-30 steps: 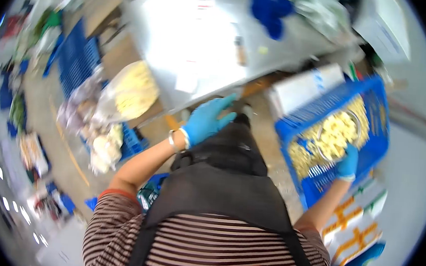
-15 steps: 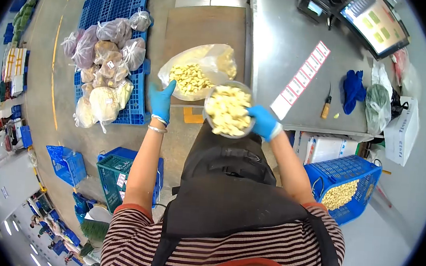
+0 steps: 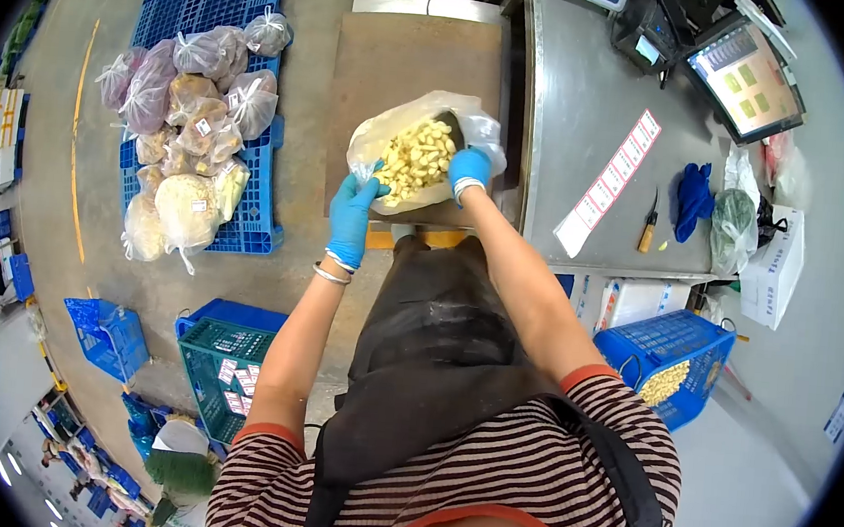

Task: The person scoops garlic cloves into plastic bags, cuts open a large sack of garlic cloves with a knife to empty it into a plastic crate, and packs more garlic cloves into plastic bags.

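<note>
A translucent plastic bag (image 3: 363,152) lies on the brown platform in front of me, its mouth spread open. Peeled garlic cloves (image 3: 412,169) fill the middle of it. My left hand (image 3: 351,220), in a blue glove, pinches the bag's near left edge. My right hand (image 3: 470,168), also gloved, grips a round tub (image 3: 450,127) tipped over inside the bag. Only a dark part of the tub shows; cloves lie right beside it.
Knotted bags (image 3: 195,127) sit on a blue pallet (image 3: 209,9) at left. On the steel table (image 3: 574,97) at right are a label strip (image 3: 609,184), a knife (image 3: 649,227) and a blue cloth (image 3: 694,201). A blue crate (image 3: 659,342) with cloves stands below.
My right hand has moved the clove-filled tub forward into the bag and tipped it, and the heap in the bag is larger. My left hand has come right and closed on the bag's edge.
</note>
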`<state>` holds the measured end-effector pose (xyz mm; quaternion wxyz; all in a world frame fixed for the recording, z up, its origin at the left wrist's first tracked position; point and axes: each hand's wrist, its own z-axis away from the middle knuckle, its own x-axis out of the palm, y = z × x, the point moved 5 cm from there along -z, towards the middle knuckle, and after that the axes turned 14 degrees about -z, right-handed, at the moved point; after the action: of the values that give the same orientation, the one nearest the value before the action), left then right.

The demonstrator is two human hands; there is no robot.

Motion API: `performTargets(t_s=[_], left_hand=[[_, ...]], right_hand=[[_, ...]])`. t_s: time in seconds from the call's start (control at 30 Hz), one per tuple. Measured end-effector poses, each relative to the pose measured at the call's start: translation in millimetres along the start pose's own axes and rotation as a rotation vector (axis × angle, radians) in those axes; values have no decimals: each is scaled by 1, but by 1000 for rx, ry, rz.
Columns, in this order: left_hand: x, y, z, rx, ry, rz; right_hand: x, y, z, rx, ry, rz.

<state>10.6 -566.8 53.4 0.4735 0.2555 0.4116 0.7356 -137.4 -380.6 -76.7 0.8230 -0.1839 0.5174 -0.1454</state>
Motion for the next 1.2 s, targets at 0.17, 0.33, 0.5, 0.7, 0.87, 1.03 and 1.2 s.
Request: performTargets(t_s=[0.17, 0.33, 0.5, 0.7, 0.87, 1.03, 1.2], left_hand=[[-2, 2, 5, 34, 40, -33], [-1, -4, 9, 122, 91, -81], [-7, -10, 14, 165, 82, -194], [-5, -3, 31, 151, 120, -172], [-6, -15, 31, 135, 152, -207], [-2, -3, 36, 180, 238, -239], [20, 35, 60, 393, 439, -500]], right_hand=[[-3, 31, -13, -196, -49, 328], [-11, 53, -8, 24, 38, -56], [-32, 40, 28, 286, 149, -1053], [-21, 35, 18, 326, -230, -620], [-65, -35, 60, -247, 210, -512], [-119, -80, 92, -890, 163, -83], [-228, -21, 169, -715, 196, -650]])
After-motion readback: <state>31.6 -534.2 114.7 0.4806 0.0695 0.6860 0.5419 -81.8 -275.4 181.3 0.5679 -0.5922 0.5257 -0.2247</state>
